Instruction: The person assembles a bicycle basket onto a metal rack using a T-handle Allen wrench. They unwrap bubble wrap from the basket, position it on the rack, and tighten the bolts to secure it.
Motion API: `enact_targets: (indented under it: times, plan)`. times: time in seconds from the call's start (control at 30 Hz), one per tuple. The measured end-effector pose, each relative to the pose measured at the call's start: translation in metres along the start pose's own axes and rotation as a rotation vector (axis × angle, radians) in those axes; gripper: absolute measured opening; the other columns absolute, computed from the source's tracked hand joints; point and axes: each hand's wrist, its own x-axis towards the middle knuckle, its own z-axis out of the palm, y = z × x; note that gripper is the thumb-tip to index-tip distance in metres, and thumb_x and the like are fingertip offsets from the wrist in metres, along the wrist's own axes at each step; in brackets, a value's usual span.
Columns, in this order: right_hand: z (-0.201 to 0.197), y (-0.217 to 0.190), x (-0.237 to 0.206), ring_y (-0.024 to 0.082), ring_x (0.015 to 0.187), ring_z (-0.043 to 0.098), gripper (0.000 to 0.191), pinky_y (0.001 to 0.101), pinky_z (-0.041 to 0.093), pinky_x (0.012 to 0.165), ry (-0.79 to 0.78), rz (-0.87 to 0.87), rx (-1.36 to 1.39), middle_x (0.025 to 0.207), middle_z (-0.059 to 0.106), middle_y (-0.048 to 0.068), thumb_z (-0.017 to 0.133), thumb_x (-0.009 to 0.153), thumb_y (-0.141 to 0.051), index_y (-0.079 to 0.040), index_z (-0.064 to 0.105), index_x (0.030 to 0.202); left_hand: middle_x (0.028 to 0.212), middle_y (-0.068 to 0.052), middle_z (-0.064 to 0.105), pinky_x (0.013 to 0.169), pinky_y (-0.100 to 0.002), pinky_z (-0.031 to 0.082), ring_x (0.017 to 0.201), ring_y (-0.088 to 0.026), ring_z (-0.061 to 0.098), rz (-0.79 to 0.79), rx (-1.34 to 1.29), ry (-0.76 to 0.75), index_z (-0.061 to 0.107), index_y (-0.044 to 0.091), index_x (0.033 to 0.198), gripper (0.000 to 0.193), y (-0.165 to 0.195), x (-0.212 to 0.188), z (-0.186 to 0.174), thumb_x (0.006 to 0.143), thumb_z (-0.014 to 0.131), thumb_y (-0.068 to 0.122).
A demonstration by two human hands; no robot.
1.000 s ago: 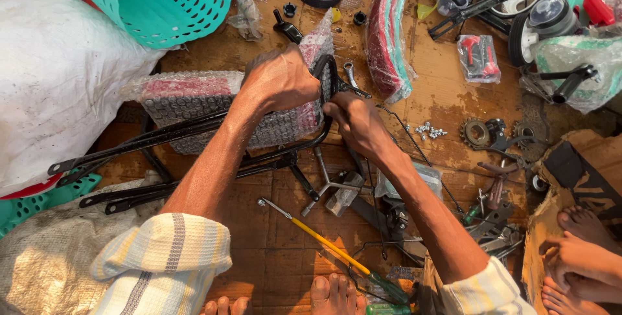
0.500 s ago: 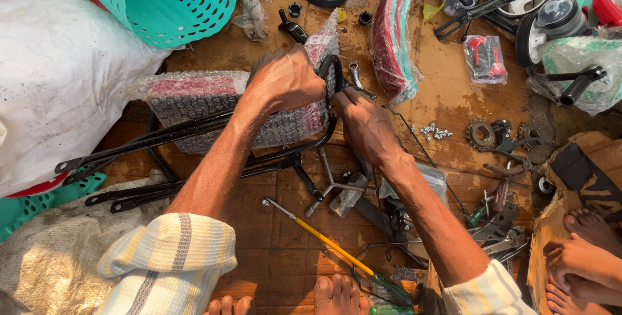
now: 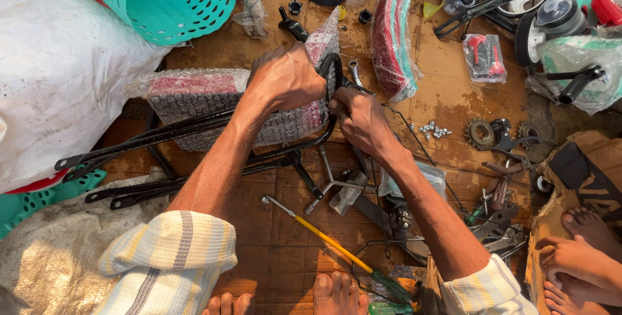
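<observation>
- Left hand [image 3: 285, 80] clamps the bubble-wrapped black bicycle frame [image 3: 194, 127], which lies across the wooden floor [image 3: 272, 224].
- Right hand [image 3: 361, 121] pinches a fitting at the frame's front end, beside a spanner [image 3: 355, 73].
- Step: fastening, judged; next calls for steady bracing.
- Since earlier: grips unchanged, view slightly shifted.

A small clear plastic bag [image 3: 484, 56] with red parts inside lies at upper right of the frame. Bubble wrap [image 3: 214, 104] covers a red and black part at centre left. A large white sack [image 3: 61, 69] fills the upper left. Clear plastic wrapping [image 3: 570, 62] covers a teal part at far right. No labels, signs or screens show.
</observation>
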Motion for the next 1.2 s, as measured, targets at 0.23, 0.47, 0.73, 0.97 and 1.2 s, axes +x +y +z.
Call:
enact_targets:
  times: [0.23,0.47,0.73,0.97,1.2]
  plan:
    - [-0.018,-0.009,0.01,0.029,0.089,0.068,0.016,0.0415,0.057,0.075,0.401,-0.58,-0.081,0.101,0.065,0.016,0.066,0.098,-0.005,0.002,0.065,0.112,0.067,-0.023,0.068,0.064,-0.049,0.056,0.062,-0.034,0.069,0.007,0.007,0.044,0.064,-0.009,0.085,0.039,0.0,-0.002,-0.001,0.07,0.064,0.027]
    - [-0.011,-0.014,0.025,0.025,0.076,0.063,0.013,0.0398,0.052,0.067,0.354,-0.399,0.024,0.088,0.067,0.014,0.06,0.096,-0.003,0.002,0.071,0.103,0.07,-0.022,0.068,0.067,-0.05,0.056,0.065,-0.035,0.069,-0.024,0.023,-0.004,0.068,-0.008,0.084,0.038,-0.003,-0.001,0.003,0.072,0.061,0.027]
    - [-0.018,-0.003,0.026,0.025,0.072,0.06,0.016,0.042,0.051,0.064,0.278,-0.481,-0.065,0.083,0.062,0.014,0.057,0.101,-0.011,0.003,0.064,0.097,0.07,-0.025,0.068,0.063,-0.048,0.054,0.063,-0.034,0.068,0.015,0.057,0.026,0.065,-0.013,0.092,0.048,-0.004,-0.002,0.007,0.073,0.064,0.031]
    - [-0.011,-0.007,0.027,0.027,0.063,0.052,0.022,0.044,0.045,0.057,0.268,-0.274,-0.011,0.07,0.059,0.011,0.053,0.105,-0.01,-0.002,0.067,0.09,0.07,-0.025,0.068,0.065,-0.05,0.055,0.064,-0.036,0.068,0.009,0.038,0.003,0.066,-0.011,0.088,0.044,0.002,-0.004,0.0,0.073,0.065,0.031]
    - [-0.032,-0.004,-0.027,0.024,0.061,0.065,0.02,0.042,0.052,0.058,-0.003,-0.15,-0.117,0.07,0.066,0.009,0.06,0.099,-0.019,-0.005,0.071,0.09,0.07,-0.026,0.067,0.067,-0.053,0.056,0.065,-0.037,0.068,-0.013,0.022,-0.022,0.066,-0.008,0.083,0.04,0.006,-0.011,0.0,0.072,0.066,0.03]
